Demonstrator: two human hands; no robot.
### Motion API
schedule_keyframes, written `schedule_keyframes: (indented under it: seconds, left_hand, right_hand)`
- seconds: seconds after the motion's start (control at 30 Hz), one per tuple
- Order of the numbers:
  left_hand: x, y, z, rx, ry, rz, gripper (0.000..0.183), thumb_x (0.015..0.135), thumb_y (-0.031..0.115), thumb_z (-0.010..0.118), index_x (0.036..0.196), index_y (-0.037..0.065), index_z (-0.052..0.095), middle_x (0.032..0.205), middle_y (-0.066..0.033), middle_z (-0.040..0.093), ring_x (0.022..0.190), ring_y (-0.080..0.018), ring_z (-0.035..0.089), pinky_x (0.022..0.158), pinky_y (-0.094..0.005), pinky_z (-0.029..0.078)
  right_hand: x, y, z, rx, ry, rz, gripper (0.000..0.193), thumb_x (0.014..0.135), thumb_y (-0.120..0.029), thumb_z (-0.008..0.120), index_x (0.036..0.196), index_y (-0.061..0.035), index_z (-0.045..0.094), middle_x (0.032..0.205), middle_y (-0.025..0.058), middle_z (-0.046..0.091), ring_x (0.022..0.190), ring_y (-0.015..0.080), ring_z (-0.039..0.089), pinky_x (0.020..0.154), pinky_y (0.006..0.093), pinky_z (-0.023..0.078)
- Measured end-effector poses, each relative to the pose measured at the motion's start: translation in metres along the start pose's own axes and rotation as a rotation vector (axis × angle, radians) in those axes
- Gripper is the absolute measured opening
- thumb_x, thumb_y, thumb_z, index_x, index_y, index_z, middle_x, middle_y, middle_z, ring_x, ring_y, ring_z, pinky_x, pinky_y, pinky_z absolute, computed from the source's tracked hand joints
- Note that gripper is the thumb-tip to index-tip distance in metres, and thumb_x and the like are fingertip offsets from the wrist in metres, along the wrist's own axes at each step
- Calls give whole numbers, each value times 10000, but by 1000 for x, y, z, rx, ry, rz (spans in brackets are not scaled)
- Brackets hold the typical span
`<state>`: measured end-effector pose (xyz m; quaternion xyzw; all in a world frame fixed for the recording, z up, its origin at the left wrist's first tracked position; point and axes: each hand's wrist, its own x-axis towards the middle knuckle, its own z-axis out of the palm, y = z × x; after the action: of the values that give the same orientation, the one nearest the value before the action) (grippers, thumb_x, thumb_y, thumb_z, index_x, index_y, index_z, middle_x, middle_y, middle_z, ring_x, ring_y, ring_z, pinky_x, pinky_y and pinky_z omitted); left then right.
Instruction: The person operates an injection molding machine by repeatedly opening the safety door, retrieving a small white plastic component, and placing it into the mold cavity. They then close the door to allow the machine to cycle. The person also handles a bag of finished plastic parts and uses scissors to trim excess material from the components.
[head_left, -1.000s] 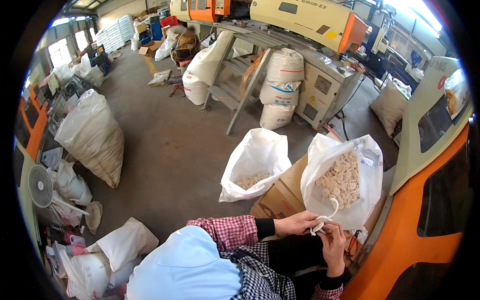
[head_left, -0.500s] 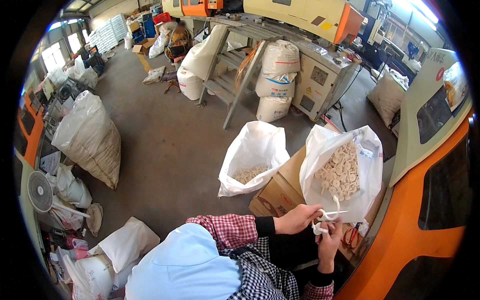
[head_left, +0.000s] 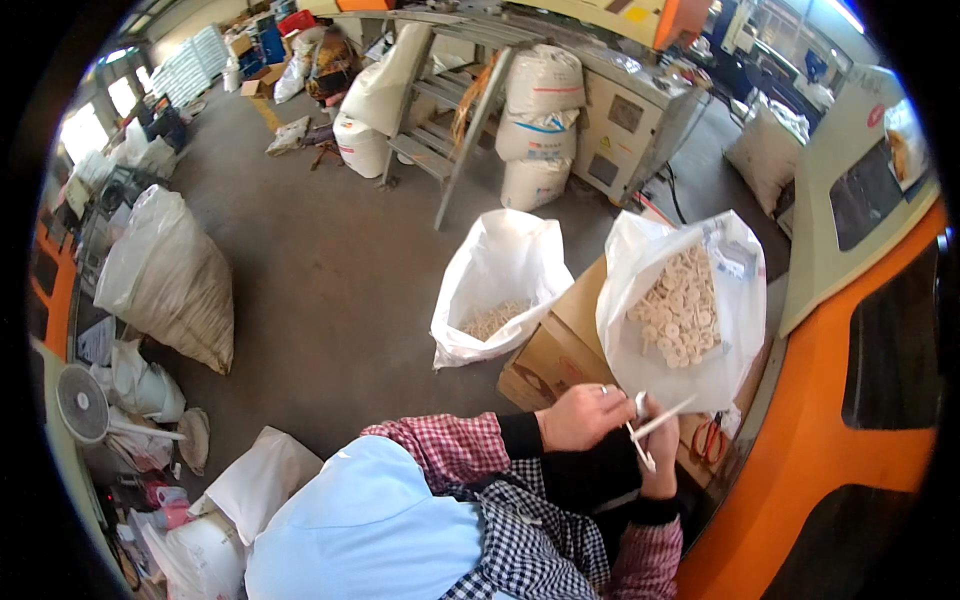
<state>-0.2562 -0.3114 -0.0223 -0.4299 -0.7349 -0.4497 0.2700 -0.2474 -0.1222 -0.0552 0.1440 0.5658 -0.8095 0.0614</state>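
My left hand (head_left: 582, 416), in a red checked sleeve with a black cuff, has its fingers closed at one end of a white branched plastic piece (head_left: 662, 415). My right hand (head_left: 658, 462) grips the same piece from the other side, its fingers partly hidden behind it. Thin arms of the piece stick out past the fingers, slightly blurred. Just beyond my hands, an open white bag (head_left: 735, 330) holds many small off-white plastic parts (head_left: 678, 315) with round heads. Left of that bag stands another open white bag (head_left: 505, 255) with thin off-white bits (head_left: 495, 320) at its bottom.
A cardboard box (head_left: 560, 355) stands between the bags. Orange-handled scissors (head_left: 710, 440) lie right of my hands, beside an orange machine (head_left: 800, 440). Light-blue cloth (head_left: 365, 520) covers the lower foreground. A large sack (head_left: 175, 285) and a fan (head_left: 83, 403) stand left; metal steps (head_left: 440, 150) rise ahead.
My left hand has rolled over, and the plastic piece has turned between my hands, with one arm now slanting up to the right. The surroundings sit slightly higher in the view.
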Motion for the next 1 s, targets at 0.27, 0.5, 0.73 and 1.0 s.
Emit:
schedule_keyframes:
  seconds: [0.27, 0.5, 0.73, 1.0]
  left_hand:
    - [-59, 2, -13, -309, 20, -850, 154, 892, 146, 541, 997, 44, 491, 780, -225, 589, 734, -389, 604, 590, -400, 470]
    - [-130, -84, -59, 82, 53, -1149, 212, 911, 195, 507, 956, -11, 527, 595, -107, 543, 534, -162, 556, 498, -327, 421]
    - [-129, -206, -90, 554, -120, -1161, 314, 870, 297, 526, 981, 12, 454, 807, -265, 591, 756, -437, 571, 646, -517, 432]
    - [-74, -123, -7, 208, -177, -532, 185, 769, 82, 531, 936, 6, 503, 854, -221, 576, 785, -370, 593, 657, -448, 476]
  right_hand:
    - [84, -64, -26, -226, 413, -173, 466, 942, -394, 428, 940, 34, 615, 768, 78, 617, 588, 94, 497, 525, 220, 381]
    - [-7, -22, -4, -468, 130, -249, 256, 926, -169, 494, 953, 50, 622, 766, 66, 629, 586, 83, 507, 510, 235, 393]
    - [-53, -21, 4, -529, 173, -255, 238, 924, -162, 503, 938, 36, 635, 741, 70, 626, 583, 85, 522, 507, 231, 399]
    - [-109, -3, -2, -618, 408, -241, 218, 922, -155, 515, 884, 20, 638, 663, 48, 575, 517, 87, 463, 475, 239, 364]
